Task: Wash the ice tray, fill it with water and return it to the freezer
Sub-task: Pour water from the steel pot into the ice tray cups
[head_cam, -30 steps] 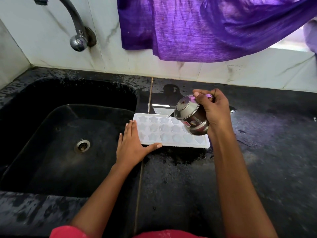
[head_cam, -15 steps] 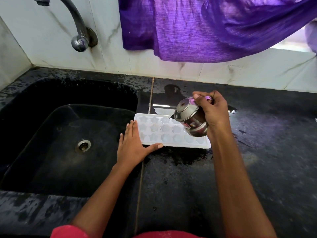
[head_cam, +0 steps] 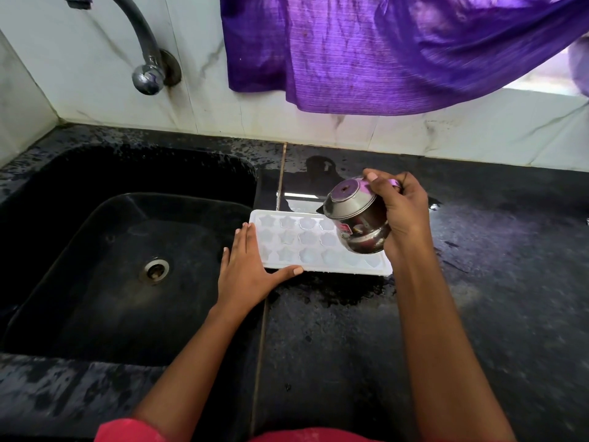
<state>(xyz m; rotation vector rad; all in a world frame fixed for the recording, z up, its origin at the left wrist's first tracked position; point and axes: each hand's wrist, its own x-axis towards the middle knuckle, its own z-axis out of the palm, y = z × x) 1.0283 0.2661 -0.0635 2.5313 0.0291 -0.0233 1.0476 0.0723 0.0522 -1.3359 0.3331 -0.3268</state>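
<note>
I'm on the filling step: my left hand (head_cam: 247, 272) lies flat, steadying the ice tray (head_cam: 306, 247) on the worktop (head_cam: 350, 339), while my right hand (head_cam: 403, 215) grips the tipped steel pot (head_cam: 357, 223), which I judge must next move along to the unfilled cells.

Ice tray (head_cam: 306, 247) on counter (head_cam: 478, 314), right of sink (head_cam: 127, 282); tap (head_cam: 145, 59) behind sink; pot (head_cam: 357, 218) above tray.

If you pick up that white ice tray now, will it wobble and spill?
Probably, unless it stays level. The ice tray is thin, shallow plastic, so it may bend when lifted by one end. Its star cups seem to hold water, poured from the steel pot, so tilting would likely spill it. The counter looks wet, so the tray may also slide or feel slippery.
</note>
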